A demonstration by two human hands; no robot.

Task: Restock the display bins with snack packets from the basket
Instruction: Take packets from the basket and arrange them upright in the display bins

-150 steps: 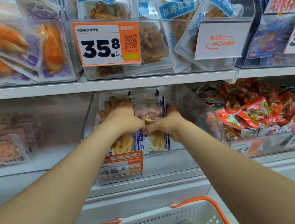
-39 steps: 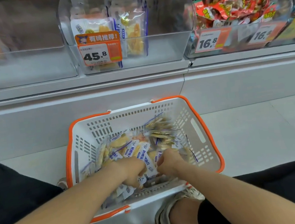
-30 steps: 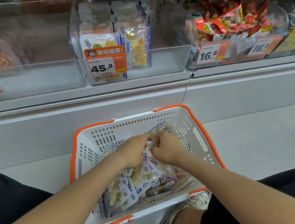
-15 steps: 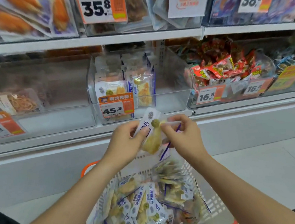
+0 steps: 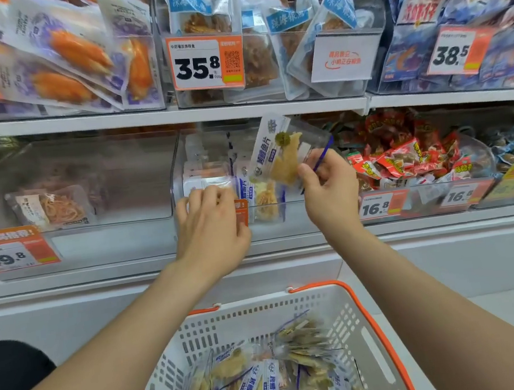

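My right hand (image 5: 328,189) pinches a clear snack packet (image 5: 280,153) with blue print and a yellow fish slice, held tilted in front of the middle clear display bin (image 5: 297,219). My left hand (image 5: 211,229) reaches over the bin's front wall, fingers resting on the upright packets (image 5: 203,181) stacked inside and covering most of the orange price tag. Below, the white basket with orange rim (image 5: 369,320) holds several more of the same packets (image 5: 270,382).
A nearly bare bin (image 5: 94,239) with one packet sits left, tagged 49.8. A bin of red packets (image 5: 405,158) lies right, tagged 16.8. The shelf above (image 5: 160,114) carries bins of larger bags.
Both hands rose from the basket to the shelf. The packet, held by both hands half a second ago, is now in the right hand alone; the left hand moved onto the bin's packets.
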